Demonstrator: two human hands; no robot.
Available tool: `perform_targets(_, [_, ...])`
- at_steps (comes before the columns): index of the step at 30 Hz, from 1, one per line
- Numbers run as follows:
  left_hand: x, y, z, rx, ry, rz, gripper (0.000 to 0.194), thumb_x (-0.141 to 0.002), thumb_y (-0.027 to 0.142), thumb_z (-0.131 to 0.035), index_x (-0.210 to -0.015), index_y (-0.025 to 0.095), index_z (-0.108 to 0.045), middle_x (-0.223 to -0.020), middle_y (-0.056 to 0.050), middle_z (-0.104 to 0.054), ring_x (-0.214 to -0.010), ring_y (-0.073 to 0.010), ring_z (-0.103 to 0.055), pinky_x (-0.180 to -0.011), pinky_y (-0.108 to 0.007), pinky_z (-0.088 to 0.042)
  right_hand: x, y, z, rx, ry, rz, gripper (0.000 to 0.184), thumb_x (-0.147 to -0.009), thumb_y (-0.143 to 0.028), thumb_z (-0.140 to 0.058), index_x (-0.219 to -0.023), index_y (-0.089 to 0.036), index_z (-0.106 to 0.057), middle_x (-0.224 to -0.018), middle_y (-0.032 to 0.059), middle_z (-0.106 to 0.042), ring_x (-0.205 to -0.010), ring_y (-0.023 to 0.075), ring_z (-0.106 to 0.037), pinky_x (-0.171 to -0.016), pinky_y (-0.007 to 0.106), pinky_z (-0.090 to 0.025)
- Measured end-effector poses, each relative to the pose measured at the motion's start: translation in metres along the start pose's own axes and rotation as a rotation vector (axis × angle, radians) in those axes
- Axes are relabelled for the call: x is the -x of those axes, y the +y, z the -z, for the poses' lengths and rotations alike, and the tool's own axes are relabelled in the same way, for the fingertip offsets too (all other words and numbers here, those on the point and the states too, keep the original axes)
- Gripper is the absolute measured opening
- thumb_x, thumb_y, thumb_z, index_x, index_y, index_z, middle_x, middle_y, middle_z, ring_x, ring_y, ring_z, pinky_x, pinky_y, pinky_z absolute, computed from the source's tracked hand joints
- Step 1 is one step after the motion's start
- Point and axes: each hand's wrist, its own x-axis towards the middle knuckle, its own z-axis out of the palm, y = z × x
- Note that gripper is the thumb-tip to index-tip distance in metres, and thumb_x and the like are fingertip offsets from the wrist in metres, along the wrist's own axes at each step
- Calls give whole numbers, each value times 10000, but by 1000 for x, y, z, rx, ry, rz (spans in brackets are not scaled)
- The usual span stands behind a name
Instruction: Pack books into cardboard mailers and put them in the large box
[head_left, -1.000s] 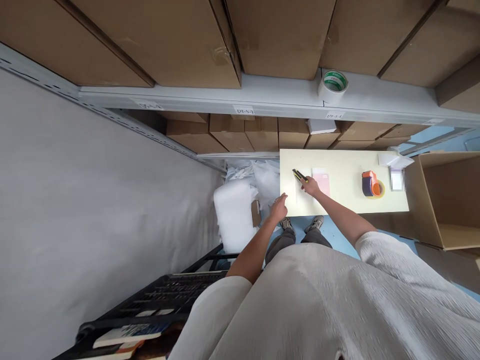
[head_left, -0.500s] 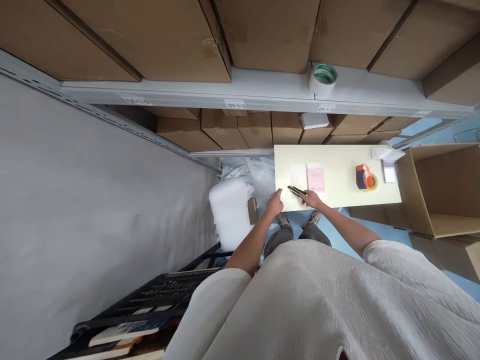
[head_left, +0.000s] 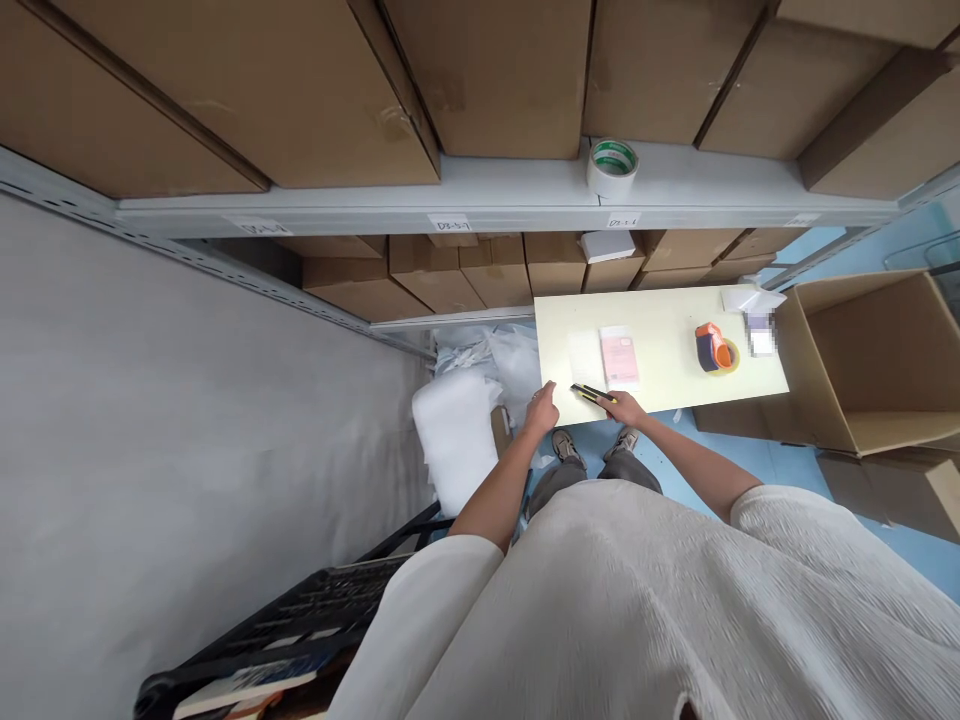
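Observation:
My right hand (head_left: 624, 409) is closed round a utility knife (head_left: 594, 394) with a black and yellow body. The knife points left over the near part of the pale yellow table (head_left: 664, 340). At the table's near left corner is my left hand (head_left: 542, 408), its fingers curled, the index finger reaching forward. What it pinches, if anything, is too small to make out. Just beyond the knife lies a pink and white booklet (head_left: 619, 360). Left of it is a faint pale sheet (head_left: 583, 357).
An orange and purple tape dispenser (head_left: 712, 348) stands on the table's right part. Open cardboard boxes (head_left: 862, 360) stand to the right. Shelves of cartons (head_left: 491, 75) rise ahead, with a tape roll (head_left: 612, 170) on one. White foam wrap (head_left: 457, 435) and a black crate (head_left: 300, 620) are at left.
The view has shifted slightly, so shelves and table appear moved left. My right hand still holds the utility knife, and my left hand stays at the table corner.

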Motion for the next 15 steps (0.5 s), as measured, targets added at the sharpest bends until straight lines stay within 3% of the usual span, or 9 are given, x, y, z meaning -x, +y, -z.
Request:
perform_targets(7, [3,9,2,-3,7,16,702,-838,181,-654,-1539,182,-622,-1690,-160,-549,-1616,-352,-460,-1359,-520,-362,1,-11,37,-217,168,43,384,-994,-569,-691,-863,-209,-664,-589,4,-652,-466,119,-477,-458,241,-413])
perform_targets(15, [8,23,11,-110,7,3,674,-859,203,-656,-1530,191,-604,-1680,-206,-547,-1589,-367,-500,-1341,-547,-358,23,-3,74,-349,219,39,309,-980,-485,-684,-845,-212,-626,-600,3,-631,-476,118,-466,-485,251,-402])
